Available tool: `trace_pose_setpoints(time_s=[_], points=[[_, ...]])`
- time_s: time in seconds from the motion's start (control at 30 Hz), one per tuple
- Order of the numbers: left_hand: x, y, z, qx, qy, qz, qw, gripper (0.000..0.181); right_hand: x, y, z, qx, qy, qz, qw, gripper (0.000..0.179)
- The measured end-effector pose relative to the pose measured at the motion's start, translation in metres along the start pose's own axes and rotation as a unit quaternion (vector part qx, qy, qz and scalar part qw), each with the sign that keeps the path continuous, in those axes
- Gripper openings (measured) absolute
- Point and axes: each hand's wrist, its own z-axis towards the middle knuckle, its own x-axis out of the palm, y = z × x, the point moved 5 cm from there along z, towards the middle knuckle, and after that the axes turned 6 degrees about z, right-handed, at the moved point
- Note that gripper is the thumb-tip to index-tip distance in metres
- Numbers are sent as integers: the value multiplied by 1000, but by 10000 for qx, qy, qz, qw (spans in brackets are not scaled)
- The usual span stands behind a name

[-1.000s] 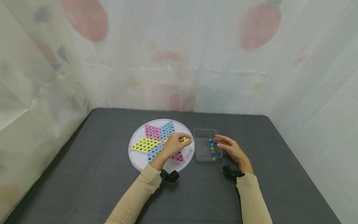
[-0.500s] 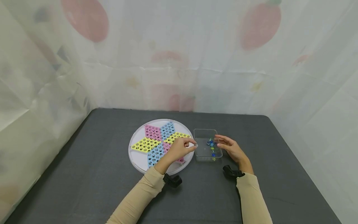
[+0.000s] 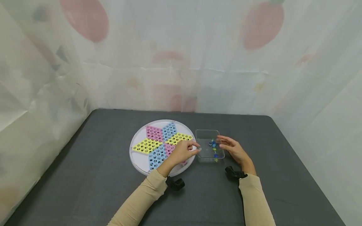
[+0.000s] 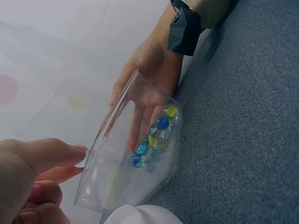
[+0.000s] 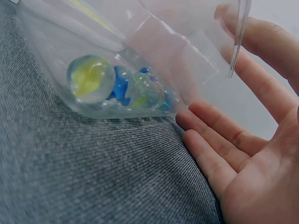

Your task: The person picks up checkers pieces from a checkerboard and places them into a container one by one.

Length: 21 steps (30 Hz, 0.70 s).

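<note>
My left hand (image 3: pixel 182 151) is at the left rim of a clear plastic box (image 3: pixel 204 153). Its thumb and index finger pinch a small clear marble, barely visible between the tips (image 4: pixel 77 151). The other fingers are curled in. Several blue, yellow and clear glass marbles (image 4: pixel 162 123) lie along the box's right side. My right hand (image 3: pixel 236 152) stands beside that side, fingers fairly straight, their tips touching or very near the wall (image 5: pixel 196 114). Under my left forearm and hand is a round white Chinese checkers board (image 3: pixel 137 161) with a pink, blue and yellow star of holes.
A dark grey cloth (image 3: pixel 93 175) covers the table. Pale curtains (image 3: pixel 181 40) with fruit prints hang behind and on both sides. The board and box stand side by side, nearly touching. Each wrist wears a black strap mount (image 3: pixel 175 184).
My left hand has moved right and slightly toward me, from above the board's yellow right point to the box's left rim, still pinching. My right hand has stayed in place.
</note>
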Motion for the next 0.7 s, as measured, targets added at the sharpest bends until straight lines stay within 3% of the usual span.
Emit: trace_pose_setpoints(time_s=[0.7], points=[[4,4,-1,2,166,-102,9998,25,2,0,-1,-28,-35,160,9999,58]])
